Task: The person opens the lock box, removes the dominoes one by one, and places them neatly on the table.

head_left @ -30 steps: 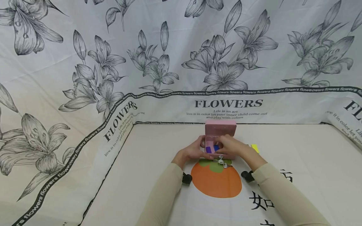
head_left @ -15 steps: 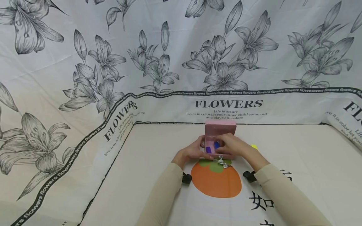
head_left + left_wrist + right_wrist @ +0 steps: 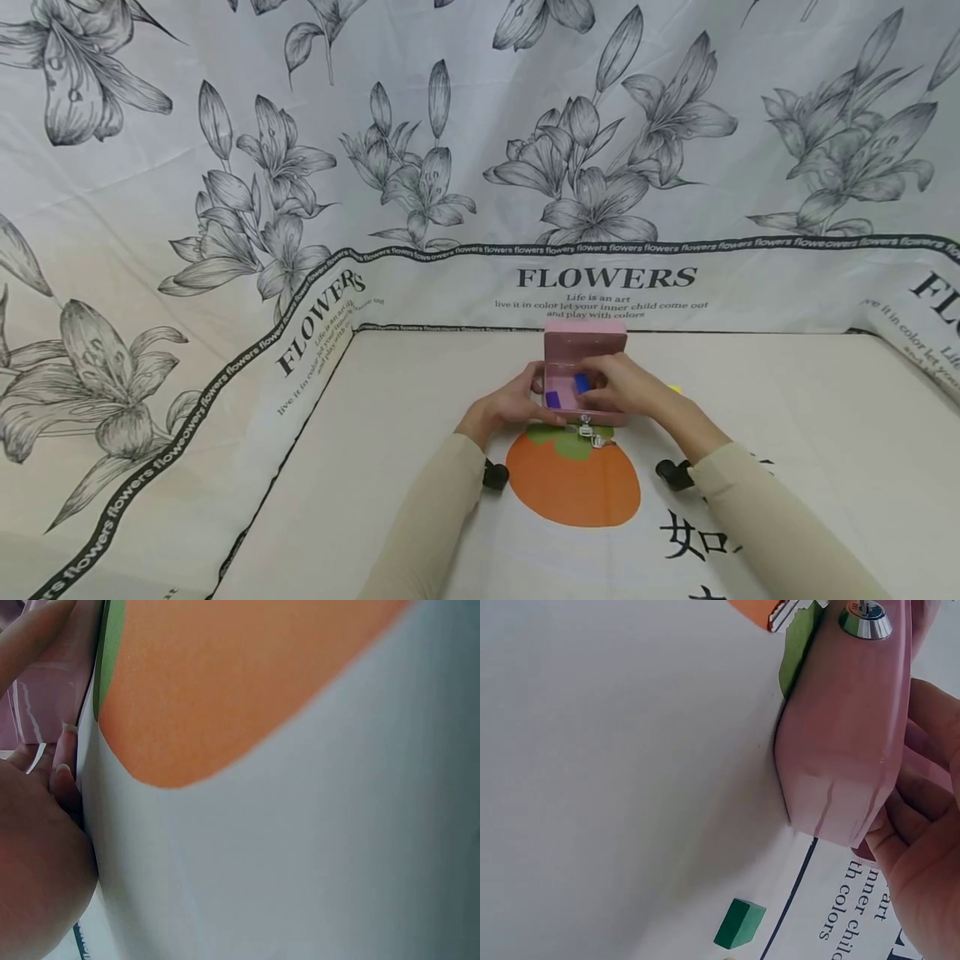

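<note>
A pink metal lockbox stands with its lid up at the back of the table. My left hand grips its left side, thumb along the front and fingers round the side wall. Inside the box, my right hand pinches a blue block, which sits tilted at the fingertips. A purple-blue block lies in the box's front left corner. Keys hang from the front lock. In the right wrist view, the right hand reaches over the far side of the box wall, and its fingertips are partly hidden.
A yellow block shows partly behind my right wrist. The right wrist view has a green block on the table, right of the box. A printed orange persimmon lies in front of the box. The flowered cloth wall rises close behind it.
The blue block has shifted slightly right and tilted upright in my right fingers. My right forearm has swung a little to the right. The left hand stays on the box.
</note>
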`<act>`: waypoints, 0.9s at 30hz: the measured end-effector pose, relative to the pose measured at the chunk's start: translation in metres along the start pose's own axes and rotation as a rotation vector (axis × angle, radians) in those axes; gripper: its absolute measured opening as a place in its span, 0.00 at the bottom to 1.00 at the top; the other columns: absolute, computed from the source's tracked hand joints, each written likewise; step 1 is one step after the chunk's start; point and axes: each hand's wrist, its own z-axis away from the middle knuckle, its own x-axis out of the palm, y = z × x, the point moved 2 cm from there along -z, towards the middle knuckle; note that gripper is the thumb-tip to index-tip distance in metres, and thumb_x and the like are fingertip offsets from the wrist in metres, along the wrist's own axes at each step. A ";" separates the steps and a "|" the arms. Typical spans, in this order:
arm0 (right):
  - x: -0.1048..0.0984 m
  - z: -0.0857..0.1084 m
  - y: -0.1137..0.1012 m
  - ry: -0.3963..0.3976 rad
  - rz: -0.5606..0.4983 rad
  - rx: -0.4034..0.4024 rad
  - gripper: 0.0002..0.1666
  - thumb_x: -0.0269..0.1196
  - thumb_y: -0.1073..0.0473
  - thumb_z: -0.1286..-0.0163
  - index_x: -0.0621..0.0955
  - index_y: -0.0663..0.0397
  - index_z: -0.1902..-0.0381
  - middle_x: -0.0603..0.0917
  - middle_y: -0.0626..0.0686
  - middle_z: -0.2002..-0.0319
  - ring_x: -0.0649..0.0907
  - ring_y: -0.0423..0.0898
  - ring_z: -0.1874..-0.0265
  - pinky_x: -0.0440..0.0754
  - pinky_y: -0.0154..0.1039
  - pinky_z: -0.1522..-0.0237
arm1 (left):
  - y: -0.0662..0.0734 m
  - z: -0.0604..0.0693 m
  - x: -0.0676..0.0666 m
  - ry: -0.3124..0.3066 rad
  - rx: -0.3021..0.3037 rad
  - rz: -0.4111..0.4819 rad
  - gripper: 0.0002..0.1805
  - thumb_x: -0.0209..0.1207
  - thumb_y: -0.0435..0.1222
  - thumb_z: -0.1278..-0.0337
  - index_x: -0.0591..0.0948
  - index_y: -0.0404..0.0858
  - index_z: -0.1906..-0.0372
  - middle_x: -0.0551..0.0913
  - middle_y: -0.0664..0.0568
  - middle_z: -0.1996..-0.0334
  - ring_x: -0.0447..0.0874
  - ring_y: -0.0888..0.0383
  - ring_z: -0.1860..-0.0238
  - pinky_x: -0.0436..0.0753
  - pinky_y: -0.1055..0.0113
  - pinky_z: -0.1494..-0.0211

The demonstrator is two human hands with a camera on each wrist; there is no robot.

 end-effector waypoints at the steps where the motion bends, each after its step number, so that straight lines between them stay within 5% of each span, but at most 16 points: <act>1: -0.001 0.001 -0.001 0.005 -0.002 -0.002 0.24 0.75 0.66 0.40 0.84 0.64 0.46 0.81 0.48 0.71 0.77 0.44 0.72 0.75 0.39 0.68 | 0.000 0.000 0.000 0.000 0.002 -0.001 0.53 0.80 0.37 0.54 0.59 0.50 0.25 0.70 0.50 0.48 0.69 0.53 0.48 0.68 0.59 0.41; 15: -0.016 0.018 -0.008 0.011 -0.056 0.115 0.27 0.73 0.67 0.37 0.81 0.67 0.41 0.86 0.55 0.62 0.81 0.46 0.67 0.81 0.42 0.62 | 0.000 -0.002 0.002 0.002 0.004 -0.012 0.55 0.80 0.38 0.55 0.58 0.48 0.24 0.70 0.51 0.47 0.69 0.54 0.47 0.69 0.59 0.41; 27: -0.028 0.036 -0.003 0.018 -0.018 0.129 0.28 0.74 0.66 0.38 0.81 0.66 0.41 0.87 0.55 0.58 0.83 0.45 0.66 0.83 0.39 0.62 | -0.001 -0.003 0.002 -0.002 -0.026 -0.012 0.55 0.80 0.40 0.55 0.58 0.50 0.23 0.71 0.53 0.44 0.67 0.52 0.42 0.69 0.54 0.35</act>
